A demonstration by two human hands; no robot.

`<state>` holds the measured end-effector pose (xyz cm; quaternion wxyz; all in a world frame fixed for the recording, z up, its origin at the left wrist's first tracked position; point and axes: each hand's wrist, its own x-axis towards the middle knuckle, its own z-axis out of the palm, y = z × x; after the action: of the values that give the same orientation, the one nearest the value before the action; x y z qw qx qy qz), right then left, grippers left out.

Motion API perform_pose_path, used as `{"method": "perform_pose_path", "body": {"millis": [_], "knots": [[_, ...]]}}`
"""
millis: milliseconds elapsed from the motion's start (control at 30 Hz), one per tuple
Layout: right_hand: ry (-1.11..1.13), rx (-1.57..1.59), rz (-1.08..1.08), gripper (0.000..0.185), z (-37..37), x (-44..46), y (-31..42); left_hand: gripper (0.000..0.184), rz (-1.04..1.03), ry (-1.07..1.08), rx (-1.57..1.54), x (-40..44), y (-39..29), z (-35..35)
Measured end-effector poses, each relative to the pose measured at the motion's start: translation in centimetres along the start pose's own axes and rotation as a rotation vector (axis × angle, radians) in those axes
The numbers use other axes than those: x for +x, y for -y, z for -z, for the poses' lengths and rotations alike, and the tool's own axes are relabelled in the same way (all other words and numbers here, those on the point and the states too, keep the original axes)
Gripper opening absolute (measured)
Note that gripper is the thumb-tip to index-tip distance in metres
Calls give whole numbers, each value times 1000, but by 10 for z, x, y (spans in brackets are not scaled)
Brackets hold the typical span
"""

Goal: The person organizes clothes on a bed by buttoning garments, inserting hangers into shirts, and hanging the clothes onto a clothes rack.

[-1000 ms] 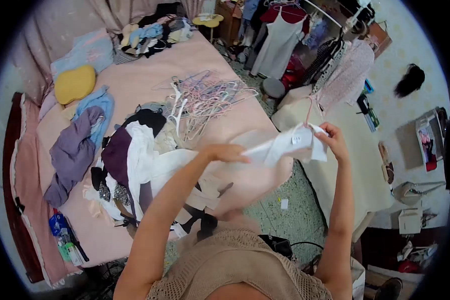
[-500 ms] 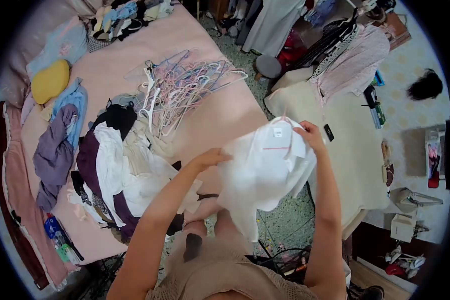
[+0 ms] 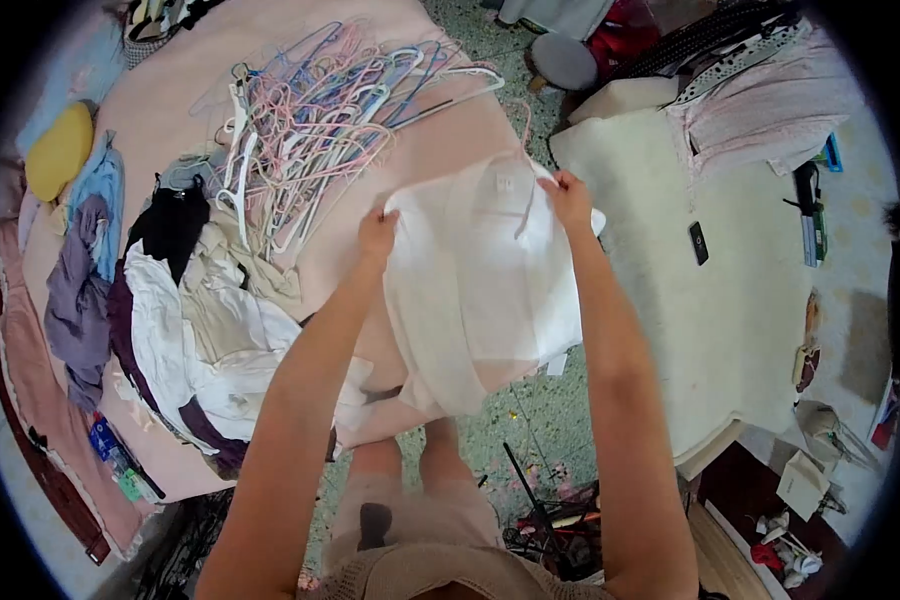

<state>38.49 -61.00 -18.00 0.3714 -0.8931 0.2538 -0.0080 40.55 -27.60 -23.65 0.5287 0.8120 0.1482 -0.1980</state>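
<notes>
While its long axis is running from collar, pointing away from the person, to hem, the white semi-sheer cloth garment (image 3: 425, 290) is hanging spread over the edge of the pink bed (image 3: 170, 90). The left hand (image 3: 377, 232) and right hand (image 3: 570, 200) are each clenching a shoulder; the small white neck label (image 3: 505, 184) is showing illegible print.

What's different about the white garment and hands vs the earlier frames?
White garment: from a narrow bunch to spread open, shifted left toward the bed. Left hand now grips its left edge; right hand moved left with it. Unchanged: right hand's hold near the top; hanger pile and clothes heap on the bed.
</notes>
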Motion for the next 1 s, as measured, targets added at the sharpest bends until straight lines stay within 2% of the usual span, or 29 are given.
{"method": "perform_pose_path", "body": {"millis": [100,133,167,200,267,300,333,367,433,467,533,600,733,867,933,967,1000], "knots": [[-8,93,39,26,-10,20,2,20,-58,-93,29,15,-6,-9],[-187,105,271,23,-16,25,-2,22,-84,-147,23,15,-6,-14],[-367,117,499,21,-22,24,-9,23,-252,-375,136,17,6,-26],[-361,117,485,21,-21,12,-13,23,-244,-367,146,5,4,-30],[-198,69,263,16,-9,-21,-12,18,-440,-493,395,-28,-10,-33],[-62,64,110,17,-10,-35,-25,15,-323,-313,240,-40,-7,-38],[75,58,-44,19,-16,-50,-43,14,-330,-246,199,-52,3,-47],[127,55,-37,19,-22,-68,-57,12,-333,-179,158,-65,13,-57],[185,51,-29,20,-27,-96,-67,17,-216,19,58,-85,22,-69],[172,36,-20,19,-31,-106,-68,17,-210,15,60,-93,24,-76],[167,25,-14,19,-40,-118,-74,30,-203,48,193,-105,26,-87],[23,-44,30,19,-51,-123,-77,36,-222,-6,264,-109,29,-90],[-52,-13,-30,19,-63,-122,-80,51,-264,-170,479,-103,28,-95],[-23,-44,-43,16,-66,-117,-83,39,-189,-147,503,-89,29,-91],[-40,-60,-24,14,-66,-117,-84,26,-146,-70,407,-81,37,-85],[-12,-73,-53,13,-65,-117,-84,26,-148,-70,410,-81,41,-83],[16,-86,-82,11,-64,-117,-84,19,-58,-55,243,-81,41,-80]]}}
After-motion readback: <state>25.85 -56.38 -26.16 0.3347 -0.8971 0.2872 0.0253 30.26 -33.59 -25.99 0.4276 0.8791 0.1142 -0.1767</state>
